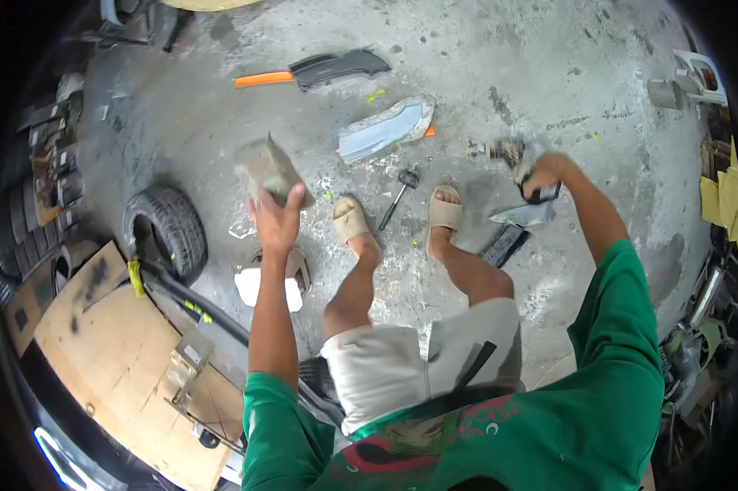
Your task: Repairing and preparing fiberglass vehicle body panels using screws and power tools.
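Standing mid-job, the left hand has its grip clamped on a grey panel piece; the right hand grips a power grinder. Trimmed bumper pieces lie ahead on the floor.

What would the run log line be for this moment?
left hand: holds grey wedge piece | right hand: grips power tool | hammer: on floor between feet
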A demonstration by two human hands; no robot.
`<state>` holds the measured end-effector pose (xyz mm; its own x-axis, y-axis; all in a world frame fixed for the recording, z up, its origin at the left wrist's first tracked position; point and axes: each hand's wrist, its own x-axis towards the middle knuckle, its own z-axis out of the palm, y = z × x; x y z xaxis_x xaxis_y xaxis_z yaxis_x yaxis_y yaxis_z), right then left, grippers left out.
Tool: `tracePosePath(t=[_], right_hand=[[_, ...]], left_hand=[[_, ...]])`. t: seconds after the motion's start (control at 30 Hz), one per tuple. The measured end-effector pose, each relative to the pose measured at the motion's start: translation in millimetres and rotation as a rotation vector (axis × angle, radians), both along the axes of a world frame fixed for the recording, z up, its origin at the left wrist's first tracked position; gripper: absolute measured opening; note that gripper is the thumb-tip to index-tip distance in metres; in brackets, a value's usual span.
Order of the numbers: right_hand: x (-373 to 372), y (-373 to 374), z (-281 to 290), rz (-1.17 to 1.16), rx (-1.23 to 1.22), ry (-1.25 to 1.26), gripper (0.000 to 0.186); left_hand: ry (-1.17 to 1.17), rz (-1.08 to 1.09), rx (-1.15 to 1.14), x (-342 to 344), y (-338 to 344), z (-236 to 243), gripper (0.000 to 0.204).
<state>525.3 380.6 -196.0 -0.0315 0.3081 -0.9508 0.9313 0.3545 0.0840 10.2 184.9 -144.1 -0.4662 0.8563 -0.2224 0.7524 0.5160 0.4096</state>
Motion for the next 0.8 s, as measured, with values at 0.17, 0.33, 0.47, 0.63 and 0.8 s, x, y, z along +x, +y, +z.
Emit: tracePosePath(t=[0.17, 0.33, 0.47, 0.63, 0.8], right_hand=[[-11, 26, -128, 0.009, 0.452, 0.091, 0.072], [-9, -13, -231, -0.043, 0.745, 0.253, 0.075], [19, -70, -292, -0.201, 0.843, 0.332, 0.087], [43, -89, -311, -0.293, 0.950, 0.411, 0.083], [3, -70, -304, -1.729, 0.076, 1.395, 0.038]], left_hand=[[-0.162, 0.045, 0.397, 49, 64, -188, 0.061], [0.026, -0.094, 0.475, 143, 74, -318, 0.058], [-0.027, -0.177, 0.517, 195, 63, -385, 0.059], [0.051, -0.153, 0.501, 220, 62, -407, 0.055], [-0.165, -0.146, 0.390, 221, 81, -388, 0.066]])
